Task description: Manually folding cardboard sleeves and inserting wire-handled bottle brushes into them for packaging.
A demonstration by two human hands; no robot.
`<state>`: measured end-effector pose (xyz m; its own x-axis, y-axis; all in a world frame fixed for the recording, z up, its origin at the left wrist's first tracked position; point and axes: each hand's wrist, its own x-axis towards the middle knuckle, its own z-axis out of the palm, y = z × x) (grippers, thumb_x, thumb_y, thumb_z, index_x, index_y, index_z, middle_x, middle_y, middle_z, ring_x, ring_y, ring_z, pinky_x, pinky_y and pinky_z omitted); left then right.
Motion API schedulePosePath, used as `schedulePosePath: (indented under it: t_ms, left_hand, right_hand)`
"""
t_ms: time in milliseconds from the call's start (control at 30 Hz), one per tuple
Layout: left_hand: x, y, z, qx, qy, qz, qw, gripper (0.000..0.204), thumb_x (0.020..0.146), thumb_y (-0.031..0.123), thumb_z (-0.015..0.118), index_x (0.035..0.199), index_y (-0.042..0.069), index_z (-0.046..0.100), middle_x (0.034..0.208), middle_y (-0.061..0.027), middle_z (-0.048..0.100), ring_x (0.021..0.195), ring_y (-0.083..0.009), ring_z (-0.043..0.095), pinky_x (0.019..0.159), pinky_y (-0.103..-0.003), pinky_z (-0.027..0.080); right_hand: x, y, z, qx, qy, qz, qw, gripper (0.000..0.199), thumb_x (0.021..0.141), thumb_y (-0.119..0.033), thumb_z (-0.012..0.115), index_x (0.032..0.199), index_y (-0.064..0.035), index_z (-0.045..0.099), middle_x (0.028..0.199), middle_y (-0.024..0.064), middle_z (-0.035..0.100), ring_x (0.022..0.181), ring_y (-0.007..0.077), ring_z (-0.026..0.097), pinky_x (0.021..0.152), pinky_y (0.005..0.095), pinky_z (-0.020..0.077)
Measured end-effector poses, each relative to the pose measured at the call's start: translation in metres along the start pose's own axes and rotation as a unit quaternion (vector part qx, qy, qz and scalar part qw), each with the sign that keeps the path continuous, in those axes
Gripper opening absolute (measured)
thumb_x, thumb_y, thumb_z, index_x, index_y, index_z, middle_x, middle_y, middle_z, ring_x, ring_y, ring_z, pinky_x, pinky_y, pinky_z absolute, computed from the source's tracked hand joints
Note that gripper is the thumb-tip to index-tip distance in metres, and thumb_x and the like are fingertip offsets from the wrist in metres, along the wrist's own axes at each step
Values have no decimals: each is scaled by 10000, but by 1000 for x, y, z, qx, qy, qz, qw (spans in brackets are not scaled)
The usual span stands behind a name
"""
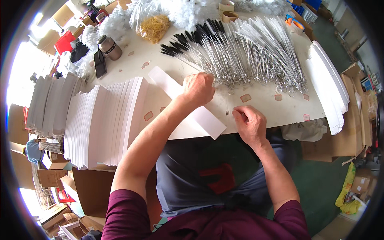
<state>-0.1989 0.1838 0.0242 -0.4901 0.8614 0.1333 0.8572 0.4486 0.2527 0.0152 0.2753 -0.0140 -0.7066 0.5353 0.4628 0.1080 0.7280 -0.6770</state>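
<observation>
My left hand (199,89) is closed, its fingers at the left end of a pile of thin wire-handled brushes (240,56). The brushes lie with bristles, some black and some white, away from me and looped wire ends toward me. Whatever the left fingers grip is hidden. Under my left wrist a long, narrow white carton (209,122) lies slantwise on the table (264,110). My right hand (251,125) is near the table's front edge, thumb and fingers pinched together. Anything between them is too small to make out.
Rows of white cartons (106,116) stand at the left; more white cartons (326,86) lie at the right edge. Toward the back are a bottle (110,48), a phone-like black object (100,64), yellow rubber bands (154,28) and tape rolls (229,16). A cardboard box (334,142) sits below right.
</observation>
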Motion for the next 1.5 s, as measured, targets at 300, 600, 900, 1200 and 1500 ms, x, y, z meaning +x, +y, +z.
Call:
schedulePosePath:
  t_ms: [300, 600, 900, 1200, 1500]
  left_hand:
    - [-1, -13, -28, -184, 46, -31, 981, 137, 831, 152, 733, 830, 17, 756, 788, -156, 735, 710, -247, 724, 706, -368, 575]
    - [-14, 0, -57, -269, 141, 5, 953, 100, 859, 93, 741, 851, -6, 730, 841, -96, 700, 803, -167, 700, 726, -313, 559]
    - [-35, -4, -151, -510, 277, 78, 811, 165, 1008, 61, 592, 1045, -41, 717, 1016, -162, 750, 931, -254, 755, 787, -355, 638]
    - [-85, 31, -185, -576, 322, 103, 744, 140, 1001, 69, 614, 989, -55, 677, 1029, -177, 728, 912, -247, 744, 819, -375, 622]
    - [-129, 109, -90, -435, 177, 236, 851, 117, 809, -96, 655, 894, -20, 631, 1137, -245, 712, 914, -250, 730, 848, -334, 578]
  right_hand:
    - [24, 1, -7, -40, 28, -81, 995, 139, 877, -86, 732, 1002, -23, 732, 988, 130, 729, 931, 289, 703, 822, 406, 558]
    - [108, 23, 55, -224, -132, -224, 939, 480, 960, -154, 598, 1392, 51, 560, 1474, 185, 534, 1436, 326, 434, 1219, 448, 323]
    - [111, 32, 75, -202, -105, -195, 954, 472, 995, -156, 561, 1405, 76, 532, 1512, 216, 494, 1430, 351, 432, 1225, 452, 314]
    - [77, -5, 17, -102, -25, -187, 977, 418, 999, -231, 612, 1297, 62, 636, 1287, 219, 657, 1246, 334, 612, 1097, 442, 464]
    - [11, -73, -54, 694, -109, 308, 641, 757, 1107, -589, 266, 1410, 67, 490, 1235, 242, 687, 1116, 333, 696, 1018, 443, 524]
